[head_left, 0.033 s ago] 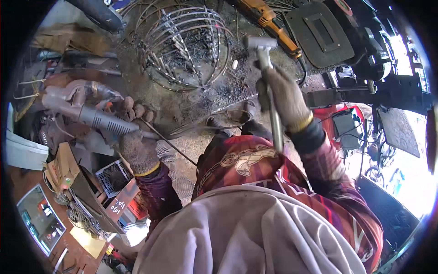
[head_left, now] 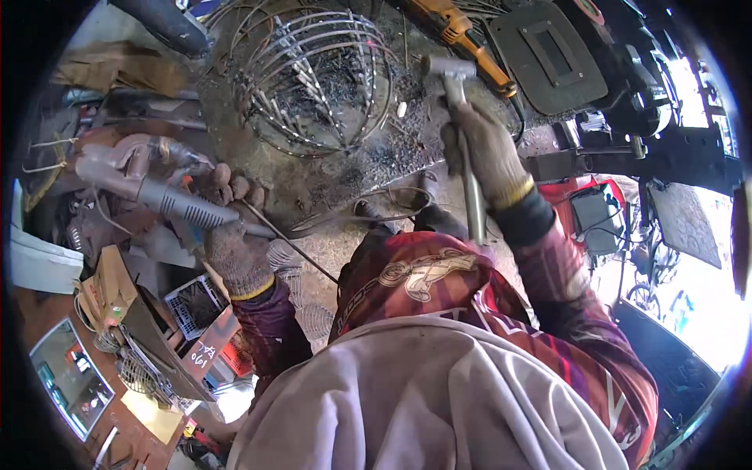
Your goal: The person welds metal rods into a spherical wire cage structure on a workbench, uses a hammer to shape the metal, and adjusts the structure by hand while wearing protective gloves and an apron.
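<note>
My right hand [head_left: 487, 153], in a brown knit glove with a yellow cuff edge, is wrapped round the upper handle of a metal hammer [head_left: 471, 205]. The hammer's head points away from me, over the front edge of the worktop. On the left, my gloved left hand [head_left: 241, 254] closes round the rear of a grey corded power tool [head_left: 176, 202] with a vented body; its fingertips show on the far side. The tool's front is partly lost among clutter. Beyond both hands, a round cage of bent metal rods [head_left: 321, 74] rests on the worktop, touched by neither.
Dark debris covers the worktop [head_left: 294, 184]. An orange power tool [head_left: 462, 39] and a dark welding mask [head_left: 548, 59] lie at the far right. A cable [head_left: 313, 227] and a thin rod [head_left: 291, 249] run before me. At left are a crate [head_left: 196, 305] and cardboard [head_left: 110, 286].
My right hand and the hammer have shifted slightly away from me. My left hand and the power tool are almost where they were.
</note>
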Demonstrator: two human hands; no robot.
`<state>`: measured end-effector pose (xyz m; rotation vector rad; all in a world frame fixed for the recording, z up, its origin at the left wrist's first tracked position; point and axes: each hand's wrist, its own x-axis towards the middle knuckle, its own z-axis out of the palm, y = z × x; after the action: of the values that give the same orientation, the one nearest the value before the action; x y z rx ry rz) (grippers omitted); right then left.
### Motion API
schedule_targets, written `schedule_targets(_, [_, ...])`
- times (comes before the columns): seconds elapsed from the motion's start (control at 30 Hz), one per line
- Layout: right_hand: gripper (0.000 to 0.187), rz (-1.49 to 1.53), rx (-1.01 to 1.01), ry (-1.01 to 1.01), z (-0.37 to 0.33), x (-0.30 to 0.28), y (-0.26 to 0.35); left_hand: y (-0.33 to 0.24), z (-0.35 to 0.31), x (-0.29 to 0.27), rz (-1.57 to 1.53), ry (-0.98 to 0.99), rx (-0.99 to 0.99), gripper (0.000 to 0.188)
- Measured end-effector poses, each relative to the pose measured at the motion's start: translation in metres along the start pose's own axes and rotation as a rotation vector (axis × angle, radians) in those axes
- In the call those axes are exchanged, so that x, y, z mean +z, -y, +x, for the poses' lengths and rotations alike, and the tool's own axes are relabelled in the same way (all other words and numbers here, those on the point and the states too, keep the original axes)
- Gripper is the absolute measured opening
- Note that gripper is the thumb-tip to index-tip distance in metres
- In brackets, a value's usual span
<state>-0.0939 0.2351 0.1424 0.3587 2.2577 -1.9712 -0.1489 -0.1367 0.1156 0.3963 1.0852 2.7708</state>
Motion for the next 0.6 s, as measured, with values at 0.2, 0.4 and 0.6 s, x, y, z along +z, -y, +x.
schedule_targets(0.2, [0.033,0.193,0.217,-0.359,0.051,0.010,0.008,0.022,-0.003,-0.003,0.042,-0.143,-0.043,0.081])
schedule_targets(0.4, [0.042,-0.245,0.185,-0.343,0.061,0.004,-0.013,0.029,-0.010,-0.014,0.096,-0.276,-0.083,0.083])
schedule_targets(0.6, [0.045,-0.460,0.204,-0.291,0.066,0.029,-0.019,0.035,-0.010,-0.012,0.118,-0.240,-0.060,0.082])
